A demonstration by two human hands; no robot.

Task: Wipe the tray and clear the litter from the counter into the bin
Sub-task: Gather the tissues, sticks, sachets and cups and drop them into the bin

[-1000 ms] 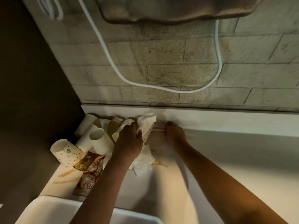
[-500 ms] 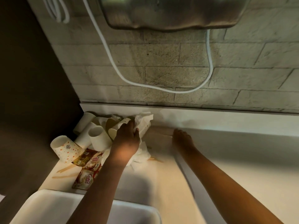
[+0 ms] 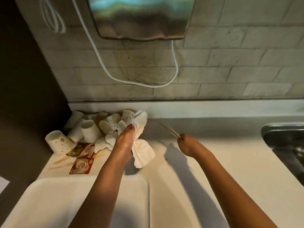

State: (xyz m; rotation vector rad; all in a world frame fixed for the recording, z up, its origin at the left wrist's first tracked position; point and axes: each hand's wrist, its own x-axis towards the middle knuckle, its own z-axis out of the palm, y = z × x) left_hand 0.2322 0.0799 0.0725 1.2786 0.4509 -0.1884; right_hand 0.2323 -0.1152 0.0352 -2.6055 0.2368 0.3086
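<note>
Head view: since a second ago the right hand (image 3: 186, 145) has lifted off the worktop (image 3: 213, 162) near the back edge and now pinches thin wooden stirrers (image 3: 169, 130), while the left hand (image 3: 124, 143) stays closed on a crumpled paper napkin (image 3: 142, 150) beside the litter. The paper cups (image 3: 88, 130), creamer sachets (image 3: 82, 165) and loose sticks remain heaped in the back left corner, and the white tray (image 3: 65, 203) sits at the front edge. Judgement: gathering has begun; no bin is in view.

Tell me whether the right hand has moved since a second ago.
Yes. The right hand has pulled back from the counter's raised white back ledge toward the person, now holding thin wooden stir sticks clear of it.
</note>
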